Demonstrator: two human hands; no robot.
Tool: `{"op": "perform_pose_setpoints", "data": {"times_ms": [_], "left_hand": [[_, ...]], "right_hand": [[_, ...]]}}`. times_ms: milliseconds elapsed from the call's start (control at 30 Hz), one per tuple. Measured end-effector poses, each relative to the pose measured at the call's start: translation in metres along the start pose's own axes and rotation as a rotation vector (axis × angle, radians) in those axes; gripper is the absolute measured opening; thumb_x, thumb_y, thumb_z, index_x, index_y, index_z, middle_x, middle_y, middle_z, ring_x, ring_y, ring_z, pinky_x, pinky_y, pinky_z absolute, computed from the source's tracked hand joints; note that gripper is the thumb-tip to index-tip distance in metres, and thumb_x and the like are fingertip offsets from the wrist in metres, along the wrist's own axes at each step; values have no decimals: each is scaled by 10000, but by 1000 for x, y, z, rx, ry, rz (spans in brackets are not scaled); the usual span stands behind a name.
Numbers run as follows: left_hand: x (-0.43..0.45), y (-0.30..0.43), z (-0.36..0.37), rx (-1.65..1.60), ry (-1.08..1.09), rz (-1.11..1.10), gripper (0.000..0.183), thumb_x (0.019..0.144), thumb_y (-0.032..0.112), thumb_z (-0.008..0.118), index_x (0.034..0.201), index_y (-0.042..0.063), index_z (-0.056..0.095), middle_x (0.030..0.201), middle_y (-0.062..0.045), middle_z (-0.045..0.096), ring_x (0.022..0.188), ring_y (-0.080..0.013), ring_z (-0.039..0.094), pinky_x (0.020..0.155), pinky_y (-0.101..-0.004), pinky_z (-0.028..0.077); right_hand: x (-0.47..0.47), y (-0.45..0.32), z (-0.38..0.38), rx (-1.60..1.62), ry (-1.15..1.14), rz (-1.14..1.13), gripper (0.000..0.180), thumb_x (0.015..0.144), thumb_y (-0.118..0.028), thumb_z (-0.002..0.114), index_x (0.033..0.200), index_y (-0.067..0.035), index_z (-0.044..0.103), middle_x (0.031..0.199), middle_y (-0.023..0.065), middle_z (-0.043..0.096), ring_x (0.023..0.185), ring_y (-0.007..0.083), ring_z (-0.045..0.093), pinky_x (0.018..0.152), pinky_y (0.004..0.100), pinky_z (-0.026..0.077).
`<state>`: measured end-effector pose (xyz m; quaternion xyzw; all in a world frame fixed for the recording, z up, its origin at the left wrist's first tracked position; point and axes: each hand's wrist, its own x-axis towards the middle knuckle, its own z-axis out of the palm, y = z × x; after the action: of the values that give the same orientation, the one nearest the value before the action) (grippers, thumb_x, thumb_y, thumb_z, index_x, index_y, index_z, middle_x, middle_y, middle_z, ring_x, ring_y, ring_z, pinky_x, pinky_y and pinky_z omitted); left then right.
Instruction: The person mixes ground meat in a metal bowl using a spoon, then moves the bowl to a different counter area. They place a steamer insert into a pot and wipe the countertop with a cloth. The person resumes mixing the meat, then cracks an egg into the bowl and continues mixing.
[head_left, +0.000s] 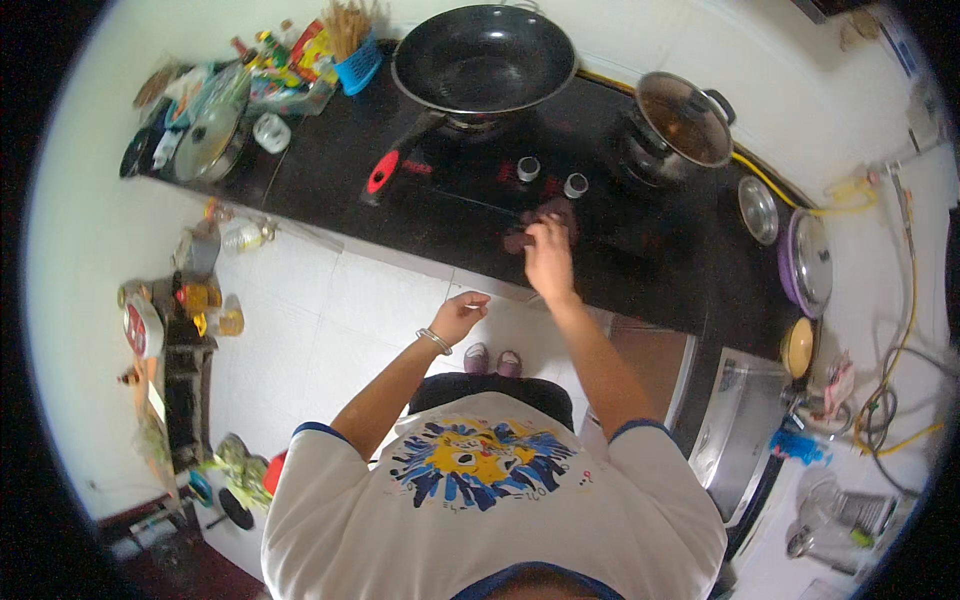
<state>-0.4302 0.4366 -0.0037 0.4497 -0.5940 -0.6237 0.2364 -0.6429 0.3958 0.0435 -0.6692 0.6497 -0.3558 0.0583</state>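
Observation:
My right hand (550, 262) reaches over the black cooktop (450, 225), its fingers on a crumpled dark reddish-brown cloth (559, 217). Two silver control knobs (529, 169) stand just beyond the cloth. In front of the counter edge, my left hand (461, 315) hangs in the air with loosely curled fingers and nothing visible in it; a bangle circles that wrist. Farther back, a large black wok (484, 64) sits on a burner, its red-and-black handle (384, 171) pointing toward me. A glass-lidded pot (684, 120) with brown contents stands on the right side of the cooktop.
At the back left are a lidded pan (214, 135), a tray of seasonings (289, 97) and a blue chopstick basket (358, 66). Along the right edge stand a glass lid (757, 210), a purple lidded pot (806, 262) and a yellow bowl (796, 346), near a steel sink (739, 427). Oil bottles (199, 298) stand at left.

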Motion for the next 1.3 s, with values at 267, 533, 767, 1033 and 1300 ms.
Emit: {"op": "perform_pose_setpoints", "data": {"times_ms": [267,533,767,1033,1300], "left_hand": [[-49,2,-63,-152,223,-99,237,807,20,487,1039,11,536,944,-37,573,819,-98,527,730,-234,435],[-48,-32,-165,-280,248,-84,218,818,49,492,1027,11,543,919,-34,575,806,-104,536,724,-220,429],[-37,-44,-298,-169,88,-119,221,827,8,472,1037,0,540,947,-51,580,842,-107,540,777,-235,438],[-33,-52,-404,1,-13,-170,222,832,89,527,1038,8,541,958,-76,588,886,-137,551,786,-255,451],[-37,-54,-452,-30,106,-245,222,821,79,529,1029,4,541,959,-79,588,873,-125,544,770,-251,448]], "right_hand": [[88,-63,101,-40,-164,59,304,742,-138,562,1009,-70,433,1239,268,346,1188,417,286,998,515,196],[153,-110,184,72,-117,-71,248,676,-127,561,902,-62,484,1069,225,452,1047,379,401,915,487,292],[227,-149,249,-162,19,132,242,690,-105,561,914,-43,493,1005,195,473,998,357,432,885,507,311],[283,-214,313,-129,-41,221,256,702,-15,577,930,-54,469,937,164,484,854,320,499,729,427,430],[298,-216,439,-270,-117,548,325,765,-121,561,1066,-48,462,1189,215,385,1196,408,261,963,540,229]]}}
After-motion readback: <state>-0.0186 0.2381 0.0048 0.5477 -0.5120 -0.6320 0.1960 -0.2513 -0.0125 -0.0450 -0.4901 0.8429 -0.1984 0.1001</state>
